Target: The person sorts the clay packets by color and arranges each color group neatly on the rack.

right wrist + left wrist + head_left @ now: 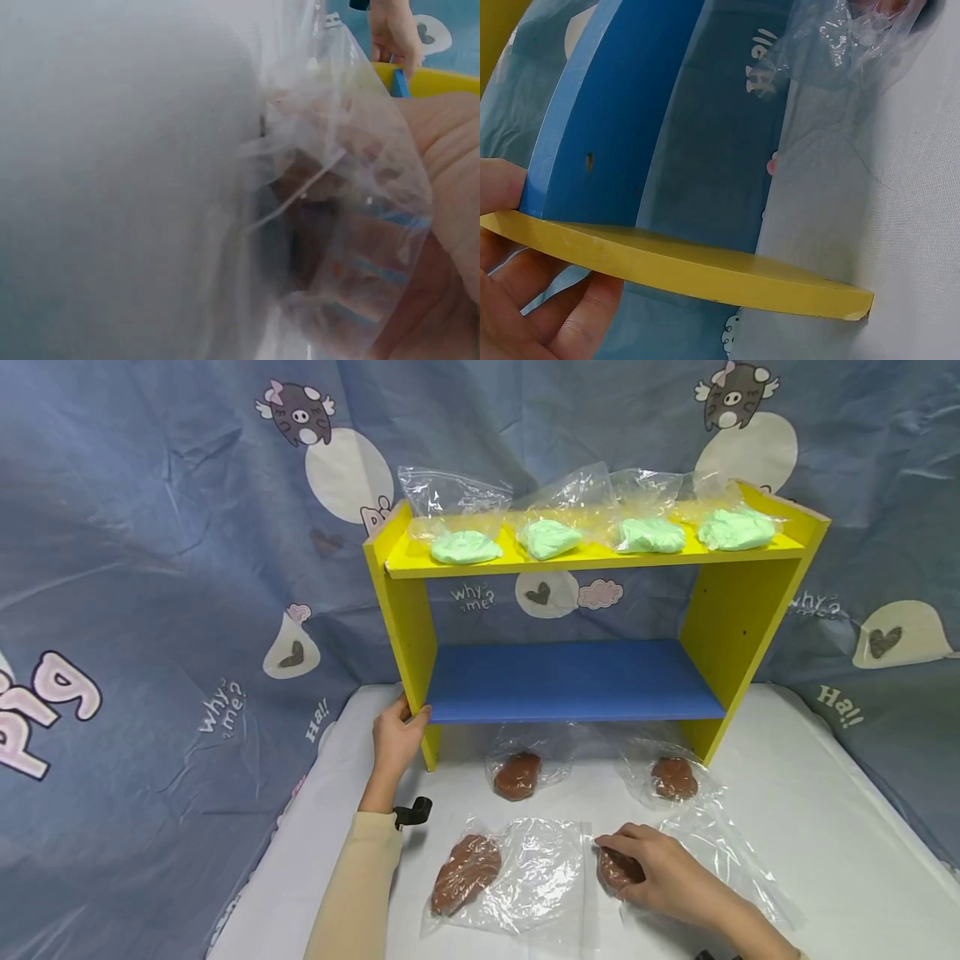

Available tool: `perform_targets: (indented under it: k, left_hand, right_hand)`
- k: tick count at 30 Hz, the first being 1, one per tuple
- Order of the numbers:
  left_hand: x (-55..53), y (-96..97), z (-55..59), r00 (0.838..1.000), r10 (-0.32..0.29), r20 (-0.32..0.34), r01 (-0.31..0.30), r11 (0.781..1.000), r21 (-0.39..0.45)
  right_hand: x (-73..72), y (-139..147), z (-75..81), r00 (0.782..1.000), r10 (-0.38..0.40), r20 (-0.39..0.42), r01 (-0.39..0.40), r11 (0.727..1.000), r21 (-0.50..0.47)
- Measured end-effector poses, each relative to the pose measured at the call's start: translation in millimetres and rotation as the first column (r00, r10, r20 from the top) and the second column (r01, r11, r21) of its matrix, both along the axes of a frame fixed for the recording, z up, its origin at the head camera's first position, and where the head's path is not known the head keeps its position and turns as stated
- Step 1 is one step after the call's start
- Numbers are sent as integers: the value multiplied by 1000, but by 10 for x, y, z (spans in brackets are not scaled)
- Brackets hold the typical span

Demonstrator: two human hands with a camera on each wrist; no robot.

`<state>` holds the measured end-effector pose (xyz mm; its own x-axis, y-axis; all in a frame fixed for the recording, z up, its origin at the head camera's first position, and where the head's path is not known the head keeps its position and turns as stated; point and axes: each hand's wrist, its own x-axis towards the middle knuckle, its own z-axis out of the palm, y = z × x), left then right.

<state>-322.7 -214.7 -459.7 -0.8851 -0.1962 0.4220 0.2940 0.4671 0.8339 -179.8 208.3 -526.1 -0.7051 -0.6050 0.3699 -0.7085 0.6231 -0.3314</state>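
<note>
My left fingers (592, 311) clasp the shelf (411, 618), right fingers (624, 842) the near-right lump (613, 870). It's likely soft, its bag (716, 843) slippery; I'd cup its middle.

Bright, even light filled the head view, white glare glinted on a clear bag (536, 877) in front of the shelf (573, 681), faint shadow lay beneath it, the dimmer left wrist view bowed its edge, the right wrist view was hazily blurred
</note>
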Motion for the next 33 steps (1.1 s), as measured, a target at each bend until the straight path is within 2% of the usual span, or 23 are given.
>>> perform_targets:
  k: [4, 6, 11, 14, 17, 22, 29, 33]
  left_hand:
    - [-6, -7, 14, 1000, -6, -3, 6, 1000, -1]
    - [-10, -14, 23, 1000, -6, -7, 6, 1000, -4]
    - [0, -24, 32, 1000, -9, 2, 9, 1000, -6]
    - [11, -23, 24, 1000, -10, 6, 10, 1000, -7]
    - [15, -21, 13, 1000, -8, 8, 8, 1000, -5]
    - [13, -13, -3, 1000, -8, 17, 8, 1000, 9]
    - [17, -17, -2, 1000, -5, 15, 5, 1000, -1]
    - [16, -12, 1, 1000, -9, 8, 9, 1000, -2]
  right_hand:
    - [-44, -20, -23, 998, 4, -64, -7, 999, -45]
    - [-64, -23, -33, 998, -2, -68, -1, 999, -53]
    - [-50, 9, -28, 1000, -13, -5, 13, 999, -38]
    - [-11, 42, 51, 999, -29, 19, 29, 999, -27]
    - [7, 82, 219, 998, -65, -10, 65, 997, -29]
    - [-12, 168, 617, 988, -116, -99, 110, 992, -61]
    - [-66, 228, 1098, 965, -125, -230, 111, 991, -76]
    - [-60, 248, 1334, 947, -97, -305, 83, 995, -57]
